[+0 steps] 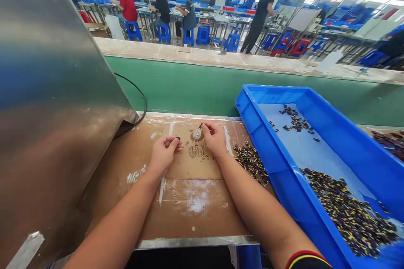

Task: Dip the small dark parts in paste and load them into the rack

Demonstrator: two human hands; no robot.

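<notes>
My left hand pinches a small dark part between finger and thumb. My right hand pinches another small dark part just above a round, shiny disc. The disc lies on a brown cardboard mat between my hands, among smeared dark marks. To the right of my right hand, a heap of small dark-and-gold parts lies on the mat. A blue plastic tray beside it holds more such parts in a large pile and a smaller scatter.
A large stainless steel housing rises at the left, with a black cable behind it. A green conveyor belt runs beyond the bench. Farther off, several people sit on blue stools at benches.
</notes>
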